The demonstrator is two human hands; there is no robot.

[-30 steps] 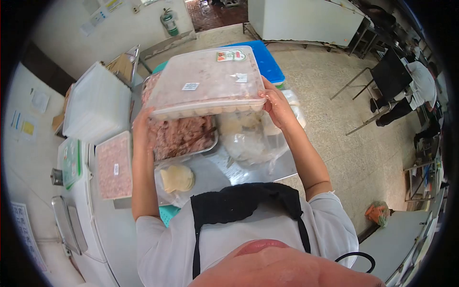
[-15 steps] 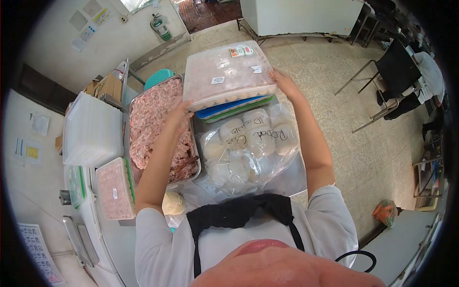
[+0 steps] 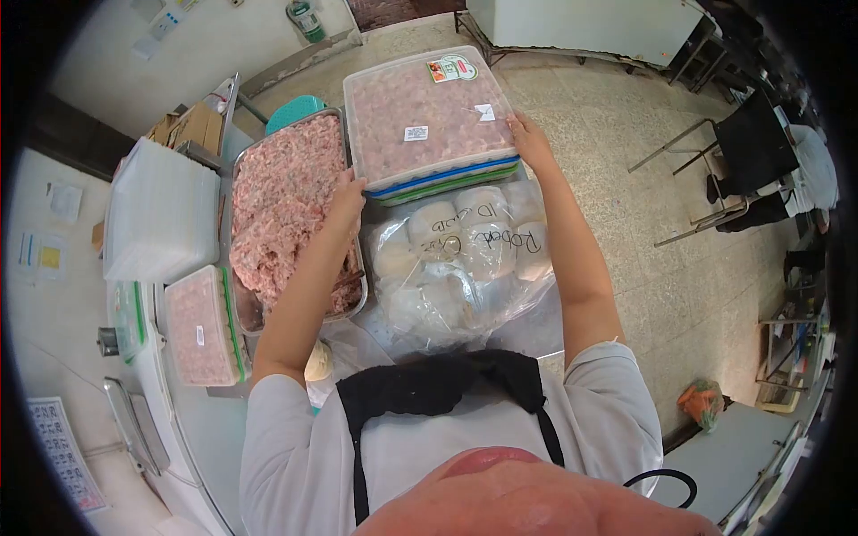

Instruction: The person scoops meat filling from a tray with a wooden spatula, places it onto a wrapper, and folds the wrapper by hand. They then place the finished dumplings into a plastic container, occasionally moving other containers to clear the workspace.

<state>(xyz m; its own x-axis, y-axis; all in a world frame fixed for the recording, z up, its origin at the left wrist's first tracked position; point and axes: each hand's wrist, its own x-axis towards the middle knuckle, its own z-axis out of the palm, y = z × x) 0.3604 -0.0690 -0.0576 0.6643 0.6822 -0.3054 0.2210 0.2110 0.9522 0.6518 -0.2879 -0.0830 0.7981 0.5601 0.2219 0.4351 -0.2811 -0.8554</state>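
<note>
A clear, lidded plastic container (image 3: 429, 112) with pinkish contents and white labels rests on a stack of containers with blue and green rims (image 3: 447, 179). My left hand (image 3: 348, 204) holds its near left corner, fingers closed at the edge. On the opposite side, my right hand (image 3: 533, 147) grips the right edge, its fingertips partly hidden. Left of the stack, ground meat (image 3: 281, 196) fills a metal tray (image 3: 365, 290), partly behind my left forearm. Between my forearms lies a clear plastic bag of pale round dough balls (image 3: 460, 259) with black handwriting.
Stacked translucent plastic containers (image 3: 165, 219) stand at left, behind another filled container (image 3: 198, 330). Cardboard boxes (image 3: 201, 129) and a turquoise lid or tub (image 3: 295, 112) are beyond. At right, a person (image 3: 813, 170) sits by a black chair (image 3: 746, 143). An orange-filled bag (image 3: 701, 404) lies lower right.
The container has come down from a tilted position to rest flat on the stack, squared with the rims below. Both hands stay on it. The view has shifted slightly.
</note>
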